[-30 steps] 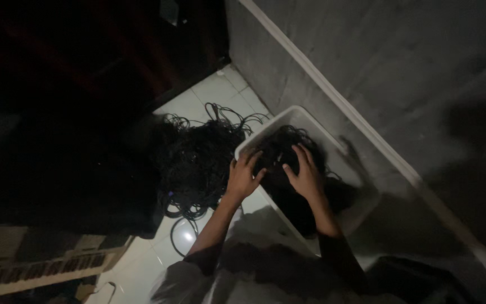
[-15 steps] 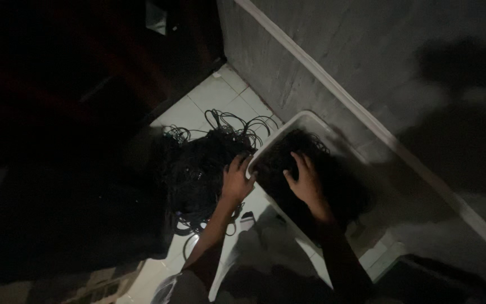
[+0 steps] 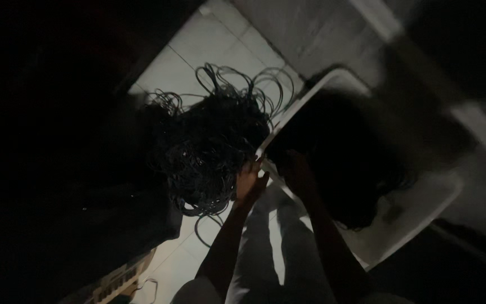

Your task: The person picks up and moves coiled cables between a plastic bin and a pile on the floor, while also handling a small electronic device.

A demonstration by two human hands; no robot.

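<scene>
The left hand [image 3: 250, 183] grips the near rim of the white tub [image 3: 288, 115]; the right hand [image 3: 298, 171] reaches inside it, its grip lost in shadow, so I cannot tell. The tangled black cables [image 3: 209, 141] lie on the tiled floor [image 3: 170, 70], just beside the tub; in this gloom, loops could snag fingers or the rim and drag the tub over.

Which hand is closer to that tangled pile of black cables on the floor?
Left. The left hand sits at the edge of the tangled pile of black cables; the right hand reaches inside the white plastic tub.
</scene>
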